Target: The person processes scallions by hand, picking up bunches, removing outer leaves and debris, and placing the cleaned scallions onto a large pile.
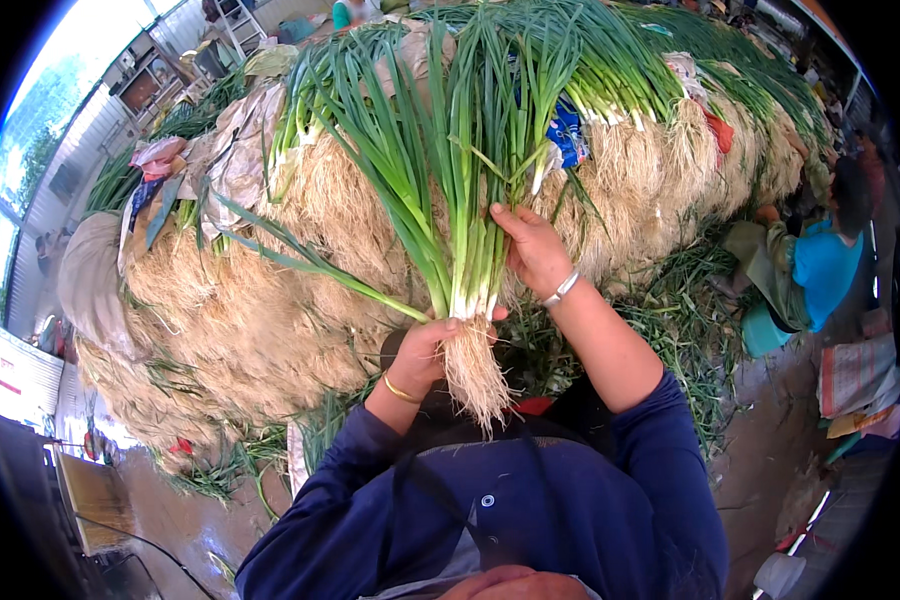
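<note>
the left hand [415, 358] has its fingers clamped around the white lower stems [477, 303] of a bunch of green onions [462, 235], pale roots [475, 370] hanging below. the right hand [540, 252] touches the stalks higher up; whether its partly hidden fingers clamp them cannot be told. beyond lies a heap of similar onions [270, 300], loose leaves [688, 335] at its right.

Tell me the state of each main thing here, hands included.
Green onion bunch: held, roots attached.
Left hand: wrapped around the bunch's white base.
Right hand: thumb against the stalks, fingers partly hidden.
Green onion pile: stacked, roots facing outward.
Loose leaves: scattered beside the pile.
Silver bracelet: worn.
Gold bracelet: worn.
</note>
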Demonstrator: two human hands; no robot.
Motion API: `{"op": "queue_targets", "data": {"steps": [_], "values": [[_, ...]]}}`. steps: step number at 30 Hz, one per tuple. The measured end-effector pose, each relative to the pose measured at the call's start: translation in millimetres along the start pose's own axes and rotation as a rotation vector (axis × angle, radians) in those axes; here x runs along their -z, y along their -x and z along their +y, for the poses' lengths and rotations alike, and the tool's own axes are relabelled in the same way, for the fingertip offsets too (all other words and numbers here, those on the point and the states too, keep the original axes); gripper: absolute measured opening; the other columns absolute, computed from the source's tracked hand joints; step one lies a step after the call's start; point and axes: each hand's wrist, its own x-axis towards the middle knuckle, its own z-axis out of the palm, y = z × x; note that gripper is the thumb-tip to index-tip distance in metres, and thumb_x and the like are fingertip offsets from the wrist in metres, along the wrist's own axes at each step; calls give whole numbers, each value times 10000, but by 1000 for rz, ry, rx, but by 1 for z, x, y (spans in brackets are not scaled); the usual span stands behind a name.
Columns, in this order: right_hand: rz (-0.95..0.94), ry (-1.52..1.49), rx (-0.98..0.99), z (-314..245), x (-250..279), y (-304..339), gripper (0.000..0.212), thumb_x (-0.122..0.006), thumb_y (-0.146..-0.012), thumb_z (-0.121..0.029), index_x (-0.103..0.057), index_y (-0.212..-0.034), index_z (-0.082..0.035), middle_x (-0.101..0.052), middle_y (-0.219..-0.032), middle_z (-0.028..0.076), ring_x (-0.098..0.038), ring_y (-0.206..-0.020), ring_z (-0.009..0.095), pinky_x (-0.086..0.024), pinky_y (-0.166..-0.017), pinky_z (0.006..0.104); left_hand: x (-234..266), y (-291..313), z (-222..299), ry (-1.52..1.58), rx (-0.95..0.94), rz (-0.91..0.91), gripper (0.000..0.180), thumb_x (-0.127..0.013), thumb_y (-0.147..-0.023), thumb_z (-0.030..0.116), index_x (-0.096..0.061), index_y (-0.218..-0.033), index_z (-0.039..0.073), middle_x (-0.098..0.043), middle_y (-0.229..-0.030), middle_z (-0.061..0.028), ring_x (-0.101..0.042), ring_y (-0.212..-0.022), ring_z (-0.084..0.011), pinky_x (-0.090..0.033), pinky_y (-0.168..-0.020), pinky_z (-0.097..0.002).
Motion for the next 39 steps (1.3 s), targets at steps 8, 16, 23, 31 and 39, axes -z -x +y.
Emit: {"op": "queue_targets", "data": {"steps": [8, 16, 23, 31, 39], "values": [[-285, 464, 241, 12, 44, 133, 247, -477, -953, -175, -517, -763, -22, -540, -604, 11, -474, -493, 79, -399, -490, 229, 12, 9, 5, 84, -11, 68, 594, -650, -751, 242, -457, -1251, -15, -592, -1114, -196, -629, -864, -239, -544, -716, -328], [-11, 1319, 303, -27, 4, 12, 330, -496, -923, -291, -539, -842, 26, -572, -708, 217, -577, -705, 395, -441, -641, 451, -3, -3, -10, -77, 19, 94, 585, -653, -752, 169, -448, -1266, -21, -586, -1132, -201, -621, -874, -221, -535, -740, -321], [83, 849, 518, 6, 31, 39, 292, -460, -956, -250, -518, -812, -3, -576, -693, 143, -573, -623, 274, -459, -583, 352, 13, 7, -16, -183, -73, 253, 570, -698, -732, 163, -488, -1226, -29, -614, -1086, -173, -620, -837, -191, -519, -719, -304], [83, 642, 239, -24, 16, 64, 304, -516, -945, -268, -535, -1060, 13, -497, -615, 31, -484, -530, 97, -389, -479, 238, 18, -2, -26, -179, -28, 304, 444, -648, -780, 41, -504, -1195, -23, -626, -1068, -127, -610, -890, -162, -500, -768, -286], [80, 301, 195, -4, 2, 65, 220, -470, -953, -230, -505, -1008, -20, -550, -792, 62, -540, -712, 154, -449, -705, 295, 11, 7, -25, -184, -140, 439, 380, -665, -772, 33, -527, -1125, 8, -609, -872, -57, -602, -733, -133, -507, -650, -268]]}}
